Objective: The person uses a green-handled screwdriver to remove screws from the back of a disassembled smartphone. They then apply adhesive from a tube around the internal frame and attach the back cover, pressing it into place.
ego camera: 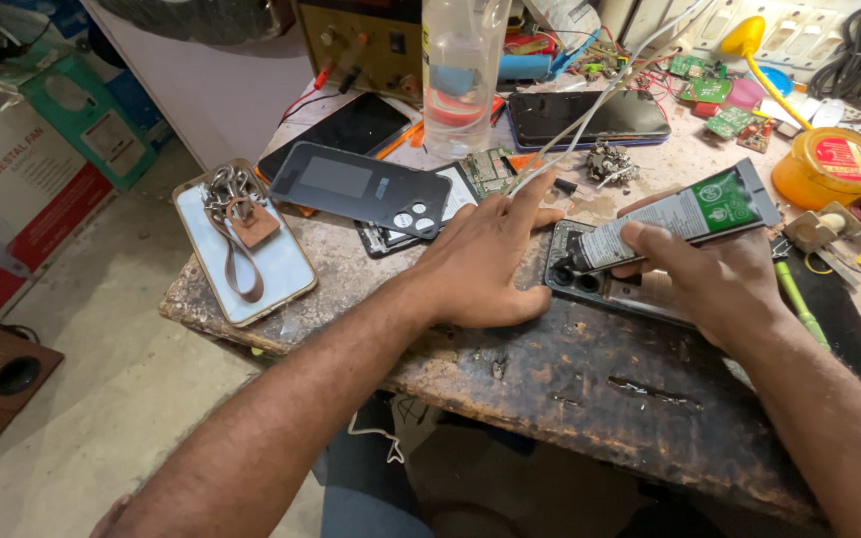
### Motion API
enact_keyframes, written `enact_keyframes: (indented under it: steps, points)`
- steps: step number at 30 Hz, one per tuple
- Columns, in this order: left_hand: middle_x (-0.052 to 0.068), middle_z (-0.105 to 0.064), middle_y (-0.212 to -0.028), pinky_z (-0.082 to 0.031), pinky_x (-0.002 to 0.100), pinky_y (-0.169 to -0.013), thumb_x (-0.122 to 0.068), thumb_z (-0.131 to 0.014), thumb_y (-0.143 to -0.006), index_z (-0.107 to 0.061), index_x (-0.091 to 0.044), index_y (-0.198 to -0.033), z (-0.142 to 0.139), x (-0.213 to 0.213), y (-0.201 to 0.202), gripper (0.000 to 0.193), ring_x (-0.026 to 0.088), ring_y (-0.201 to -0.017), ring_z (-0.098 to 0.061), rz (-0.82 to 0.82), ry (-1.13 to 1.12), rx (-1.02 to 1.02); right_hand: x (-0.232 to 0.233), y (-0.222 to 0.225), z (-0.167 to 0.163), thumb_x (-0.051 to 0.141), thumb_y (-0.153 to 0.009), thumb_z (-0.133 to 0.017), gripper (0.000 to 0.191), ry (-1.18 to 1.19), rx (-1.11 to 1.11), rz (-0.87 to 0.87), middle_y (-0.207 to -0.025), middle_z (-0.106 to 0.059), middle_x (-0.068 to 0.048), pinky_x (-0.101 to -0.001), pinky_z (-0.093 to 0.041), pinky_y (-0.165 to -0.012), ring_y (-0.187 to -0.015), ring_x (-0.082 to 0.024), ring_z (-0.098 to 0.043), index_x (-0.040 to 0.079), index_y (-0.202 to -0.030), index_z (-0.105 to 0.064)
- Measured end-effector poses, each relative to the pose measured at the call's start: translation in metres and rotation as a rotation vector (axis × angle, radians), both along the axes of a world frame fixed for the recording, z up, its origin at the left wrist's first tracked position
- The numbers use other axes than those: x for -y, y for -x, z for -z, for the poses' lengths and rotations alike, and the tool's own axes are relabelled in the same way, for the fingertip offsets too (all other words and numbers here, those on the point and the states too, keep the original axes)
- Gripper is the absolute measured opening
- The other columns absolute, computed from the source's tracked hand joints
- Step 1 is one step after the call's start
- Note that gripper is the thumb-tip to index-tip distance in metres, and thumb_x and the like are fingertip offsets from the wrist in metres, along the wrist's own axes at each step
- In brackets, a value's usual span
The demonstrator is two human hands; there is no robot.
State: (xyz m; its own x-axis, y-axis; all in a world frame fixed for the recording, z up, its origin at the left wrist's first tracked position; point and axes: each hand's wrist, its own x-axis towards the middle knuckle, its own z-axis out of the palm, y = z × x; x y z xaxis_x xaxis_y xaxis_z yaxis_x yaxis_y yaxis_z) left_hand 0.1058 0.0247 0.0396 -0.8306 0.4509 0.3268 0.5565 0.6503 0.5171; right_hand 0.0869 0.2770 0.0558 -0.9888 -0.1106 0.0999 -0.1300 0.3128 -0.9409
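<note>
Right hand [719, 284]: grip closed around green-and-white tube [680, 216], nozzle on opened phone [605, 284].
Left hand [485, 259]: flat, fingers spread, holding nothing, pressing tabletop [570, 389] beside phone.
Nearby: dark back cover [361, 184], clear bottle [462, 70], yellow tin [831, 164].

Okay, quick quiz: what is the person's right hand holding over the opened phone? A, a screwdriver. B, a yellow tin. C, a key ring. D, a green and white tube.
D: the right hand grips a green and white tube, its black nozzle down at the opened phone.
</note>
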Motion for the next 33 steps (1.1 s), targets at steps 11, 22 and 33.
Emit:
enact_keyframes:
  steps: [11,22,33]
  points:
    - [0.012,-0.061,-0.146,-0.034,0.048,-0.115,-0.031,-0.076,-0.072,-0.011,-0.003,-0.159,0.000,0.002,-0.001,0.111,0.038,-0.134,-0.050,0.006,-0.022,-0.005,-0.001,-0.001,0.001,0.015,-0.090,-0.073,0.024,0.022,-0.015,-0.033,-0.097,-0.078,-0.011,-0.0330,-0.061,-0.079,-0.082,-0.019,-0.074,0.000,-0.110,-0.073]
    - [0.012,-0.059,-0.147,-0.034,0.048,-0.114,-0.031,-0.076,-0.073,-0.012,-0.004,-0.158,0.001,0.001,-0.001,0.110,0.037,-0.134,-0.049,0.000,-0.008,0.000,-0.009,0.003,0.008,0.014,-0.088,-0.075,0.025,-0.091,-0.117,-0.080,-0.101,-0.077,-0.005,-0.0302,-0.057,-0.083,-0.090,-0.014,-0.071,0.004,-0.111,-0.073]
    - [0.012,-0.058,-0.147,-0.034,0.048,-0.115,-0.032,-0.075,-0.073,-0.011,-0.005,-0.159,-0.002,0.000,-0.002,0.111,0.036,-0.135,-0.048,-0.008,0.001,0.028,-0.004,-0.002,0.001,0.017,-0.089,-0.074,0.025,-0.004,-0.057,-0.106,-0.093,-0.077,-0.008,-0.0337,-0.060,-0.076,-0.081,-0.016,-0.073,0.002,-0.108,-0.072]
